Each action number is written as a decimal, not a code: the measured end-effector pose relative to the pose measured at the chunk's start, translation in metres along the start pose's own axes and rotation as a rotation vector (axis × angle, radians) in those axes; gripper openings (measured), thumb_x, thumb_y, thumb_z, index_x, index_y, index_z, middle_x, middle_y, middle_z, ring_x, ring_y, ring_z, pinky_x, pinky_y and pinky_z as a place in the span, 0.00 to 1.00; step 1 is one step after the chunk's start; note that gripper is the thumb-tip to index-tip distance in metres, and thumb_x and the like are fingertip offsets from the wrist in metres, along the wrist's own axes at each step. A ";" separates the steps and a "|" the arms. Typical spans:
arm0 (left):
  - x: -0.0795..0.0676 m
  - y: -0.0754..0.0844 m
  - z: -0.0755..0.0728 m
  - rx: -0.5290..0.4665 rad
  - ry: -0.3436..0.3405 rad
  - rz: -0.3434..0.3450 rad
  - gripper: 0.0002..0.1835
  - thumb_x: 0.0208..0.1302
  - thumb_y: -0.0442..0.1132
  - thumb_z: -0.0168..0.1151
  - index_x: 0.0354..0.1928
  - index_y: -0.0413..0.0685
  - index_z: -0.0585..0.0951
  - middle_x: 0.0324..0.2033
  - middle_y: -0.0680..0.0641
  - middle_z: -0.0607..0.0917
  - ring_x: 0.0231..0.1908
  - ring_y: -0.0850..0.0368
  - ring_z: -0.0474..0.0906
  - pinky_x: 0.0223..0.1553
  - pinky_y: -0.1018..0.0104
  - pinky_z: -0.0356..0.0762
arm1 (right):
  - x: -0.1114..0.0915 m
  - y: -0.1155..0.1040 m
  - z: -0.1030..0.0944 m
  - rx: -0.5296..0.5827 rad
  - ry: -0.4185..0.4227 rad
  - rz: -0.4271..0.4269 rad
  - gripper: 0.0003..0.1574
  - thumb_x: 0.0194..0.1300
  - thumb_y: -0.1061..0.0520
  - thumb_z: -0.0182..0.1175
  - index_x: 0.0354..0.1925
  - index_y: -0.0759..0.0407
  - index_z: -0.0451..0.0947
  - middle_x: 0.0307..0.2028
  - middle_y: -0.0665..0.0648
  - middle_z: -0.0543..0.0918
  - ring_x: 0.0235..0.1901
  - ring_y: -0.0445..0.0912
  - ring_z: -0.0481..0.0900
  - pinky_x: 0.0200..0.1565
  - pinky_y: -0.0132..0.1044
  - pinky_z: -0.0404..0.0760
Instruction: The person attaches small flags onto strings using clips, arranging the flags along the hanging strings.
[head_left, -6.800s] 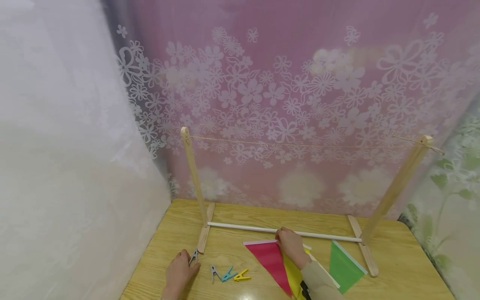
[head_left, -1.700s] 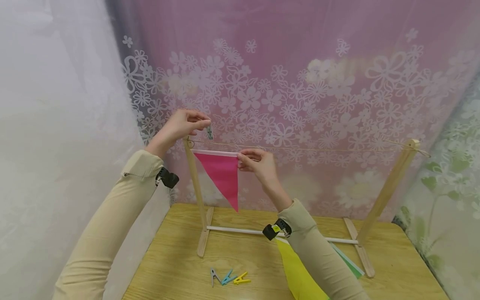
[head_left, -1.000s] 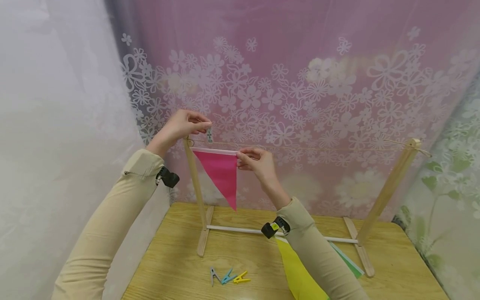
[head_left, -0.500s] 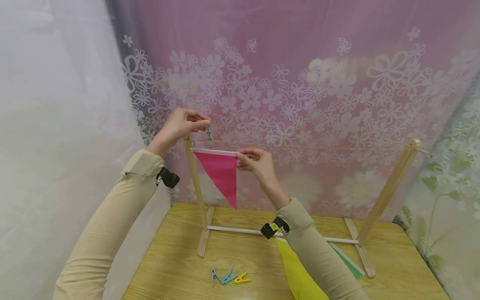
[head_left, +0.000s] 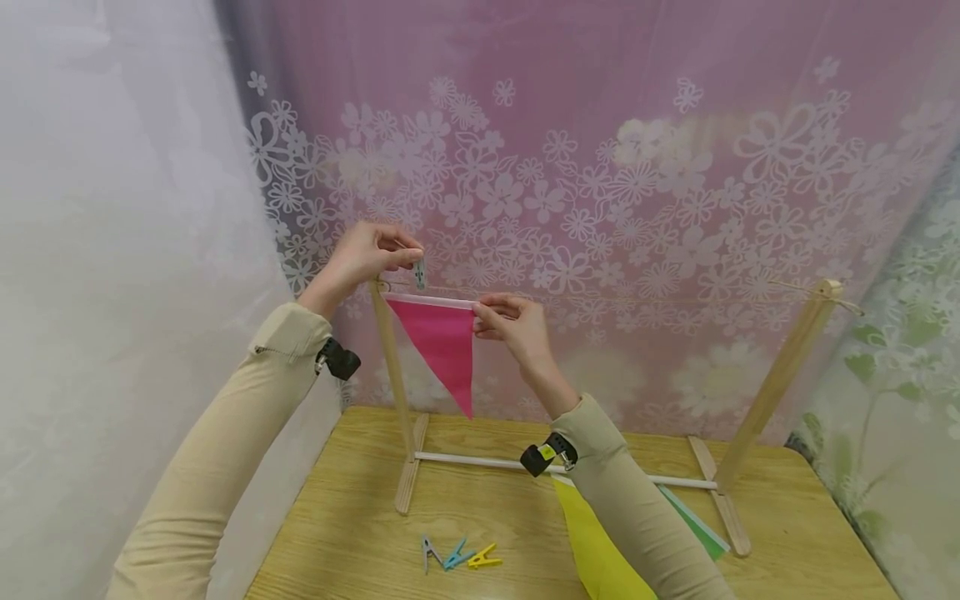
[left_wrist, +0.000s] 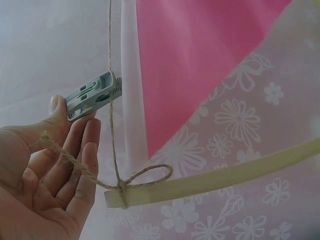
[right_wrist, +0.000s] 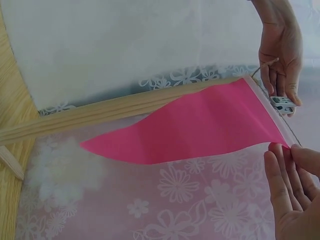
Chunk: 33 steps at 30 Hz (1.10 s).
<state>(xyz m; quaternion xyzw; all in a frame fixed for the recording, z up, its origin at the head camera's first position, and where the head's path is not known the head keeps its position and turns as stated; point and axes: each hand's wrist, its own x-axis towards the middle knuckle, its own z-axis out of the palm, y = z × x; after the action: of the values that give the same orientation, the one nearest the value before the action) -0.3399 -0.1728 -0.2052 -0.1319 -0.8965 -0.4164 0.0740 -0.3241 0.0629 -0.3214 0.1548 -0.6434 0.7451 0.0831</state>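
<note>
My left hand (head_left: 367, 254) pinches a grey-green clothespin (left_wrist: 92, 95) between thumb and fingers, above the left part of a thin twine (left_wrist: 111, 45). In the left wrist view the clothespin's front end lies across the twine by the pennant's white hem; whether it bites on either, I cannot tell. A pink triangular pennant (head_left: 442, 337) hangs point down along the twine, its left corner near the left wooden post (head_left: 392, 367). My right hand (head_left: 517, 329) pinches the pennant's upper right corner. The right wrist view shows both hands at the hem.
Grey, blue and yellow clothespins (head_left: 483, 557) lie on the wooden table (head_left: 352, 533). A yellow pennant (head_left: 592, 542) and a green one (head_left: 693, 521) lie partly under the right forearm. A white rod (head_left: 472, 459) joins the post bases; the right post (head_left: 780, 383) leans outward.
Both hands have risen from the table to the twine, bringing the clothespin and the pink pennant. Over the last second they stay almost still; the clothespin bobs slightly and is now a little lower.
</note>
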 end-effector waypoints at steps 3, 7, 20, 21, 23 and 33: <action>-0.001 -0.002 0.000 0.002 -0.001 0.006 0.13 0.70 0.47 0.67 0.47 0.47 0.87 0.42 0.42 0.89 0.43 0.49 0.82 0.45 0.52 0.80 | 0.000 -0.001 0.002 0.011 0.003 -0.004 0.17 0.68 0.63 0.67 0.49 0.75 0.81 0.32 0.56 0.87 0.26 0.43 0.87 0.38 0.40 0.88; -0.002 -0.004 0.001 0.003 -0.006 0.013 0.14 0.70 0.47 0.66 0.48 0.46 0.87 0.42 0.42 0.89 0.43 0.49 0.82 0.45 0.48 0.81 | 0.000 -0.002 0.005 0.027 0.014 -0.010 0.16 0.67 0.64 0.67 0.49 0.75 0.81 0.31 0.56 0.87 0.25 0.44 0.87 0.37 0.41 0.89; -0.003 -0.007 0.004 0.007 0.003 0.002 0.13 0.68 0.47 0.68 0.46 0.46 0.88 0.40 0.43 0.90 0.43 0.47 0.85 0.45 0.52 0.82 | 0.003 0.002 0.011 0.035 0.040 -0.041 0.16 0.66 0.64 0.68 0.47 0.76 0.82 0.30 0.55 0.87 0.24 0.43 0.86 0.36 0.39 0.88; -0.003 -0.007 0.004 0.012 0.003 0.003 0.13 0.68 0.47 0.68 0.46 0.47 0.88 0.39 0.43 0.90 0.43 0.47 0.85 0.44 0.52 0.82 | 0.003 0.002 0.011 0.039 0.041 -0.042 0.16 0.66 0.64 0.68 0.47 0.76 0.82 0.30 0.55 0.87 0.24 0.43 0.86 0.36 0.39 0.88; -0.003 -0.007 0.005 0.023 0.005 0.008 0.13 0.68 0.47 0.69 0.45 0.47 0.88 0.39 0.44 0.90 0.42 0.48 0.84 0.41 0.54 0.81 | 0.002 0.002 0.012 0.041 0.042 -0.045 0.15 0.66 0.64 0.68 0.47 0.76 0.82 0.30 0.55 0.86 0.24 0.43 0.86 0.36 0.39 0.88; -0.004 -0.006 0.005 0.045 0.003 0.010 0.13 0.68 0.48 0.69 0.45 0.47 0.88 0.38 0.46 0.90 0.41 0.50 0.86 0.39 0.57 0.80 | 0.004 0.001 0.013 0.035 0.041 -0.050 0.17 0.67 0.63 0.68 0.48 0.75 0.82 0.31 0.56 0.87 0.24 0.43 0.86 0.36 0.38 0.88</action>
<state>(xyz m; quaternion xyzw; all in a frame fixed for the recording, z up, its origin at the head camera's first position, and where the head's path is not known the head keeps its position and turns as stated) -0.3379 -0.1735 -0.2143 -0.1339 -0.9050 -0.3957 0.0804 -0.3263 0.0495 -0.3194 0.1572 -0.6244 0.7568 0.1122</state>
